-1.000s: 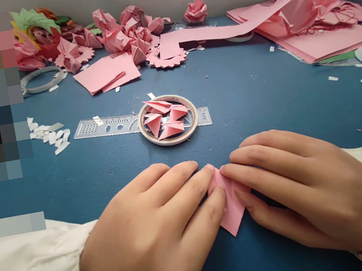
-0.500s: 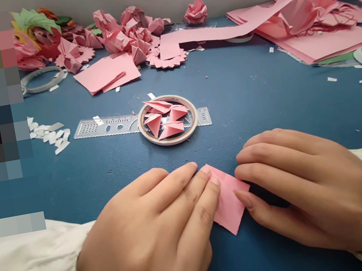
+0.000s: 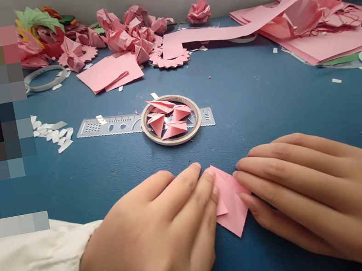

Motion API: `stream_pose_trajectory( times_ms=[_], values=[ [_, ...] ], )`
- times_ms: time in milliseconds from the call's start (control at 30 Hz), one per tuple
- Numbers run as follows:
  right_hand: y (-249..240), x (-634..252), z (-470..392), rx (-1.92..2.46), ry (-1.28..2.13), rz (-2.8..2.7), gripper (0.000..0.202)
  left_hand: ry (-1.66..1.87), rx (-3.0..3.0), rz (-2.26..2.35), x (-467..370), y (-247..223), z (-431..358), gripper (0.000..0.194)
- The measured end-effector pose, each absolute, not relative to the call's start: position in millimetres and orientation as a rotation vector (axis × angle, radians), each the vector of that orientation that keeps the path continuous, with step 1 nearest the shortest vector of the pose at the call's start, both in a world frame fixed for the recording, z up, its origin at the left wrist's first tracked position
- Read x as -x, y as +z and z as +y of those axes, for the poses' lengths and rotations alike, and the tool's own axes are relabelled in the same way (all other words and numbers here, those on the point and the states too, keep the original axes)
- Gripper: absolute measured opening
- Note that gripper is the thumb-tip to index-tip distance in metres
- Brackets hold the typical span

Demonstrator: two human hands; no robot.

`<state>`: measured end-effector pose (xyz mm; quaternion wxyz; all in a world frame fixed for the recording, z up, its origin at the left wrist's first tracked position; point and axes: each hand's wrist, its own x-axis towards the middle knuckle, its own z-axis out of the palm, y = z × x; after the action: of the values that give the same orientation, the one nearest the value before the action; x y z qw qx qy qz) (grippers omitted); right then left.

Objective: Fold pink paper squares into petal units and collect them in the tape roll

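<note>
A small square of pink paper (image 3: 233, 205) lies on the blue table with one corner toward me. A folded flap shows along its left side, partly covered by my left fingers. My left hand (image 3: 152, 234) presses its fingertips onto that left edge; its thumb is hidden. At the right corner, my right hand (image 3: 311, 196) has the paper between thumb and index finger, the other fingers stretched out close together. Just beyond the hands, a roll of white tape (image 3: 175, 141) lies flat, with several folded pink pieces (image 3: 174, 128) inside its ring.
A clear stencil ruler (image 3: 109, 127) lies under the tape roll. White paper scraps (image 3: 56, 134) are scattered at left. Crumpled and folded pink paper (image 3: 135, 36) lines the back, with a long pink strip (image 3: 219, 33) and stacked sheets (image 3: 336, 45) at the right.
A folded flap now shows at the paper's left side. My right fingers have come over the right corner, and the whole view has shifted slightly.
</note>
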<state>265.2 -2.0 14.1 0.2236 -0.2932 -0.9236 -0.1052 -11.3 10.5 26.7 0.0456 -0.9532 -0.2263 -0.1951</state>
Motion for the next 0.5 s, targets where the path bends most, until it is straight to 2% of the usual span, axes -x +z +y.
stream_pose_trajectory(
  times_ms=[167,500],
  values=[
    [3.0,-269.6,-12.6,0.901,-0.241,-2.529,0.037,-0.554,2.828,-0.619,8.7,28.0,8.0,0.061],
    [0.1,-268.1,-16.7,0.893,-0.247,-2.571,0.042,-0.549,2.815,-0.648,6.1,33.2,10.8,0.064]
  ],
)
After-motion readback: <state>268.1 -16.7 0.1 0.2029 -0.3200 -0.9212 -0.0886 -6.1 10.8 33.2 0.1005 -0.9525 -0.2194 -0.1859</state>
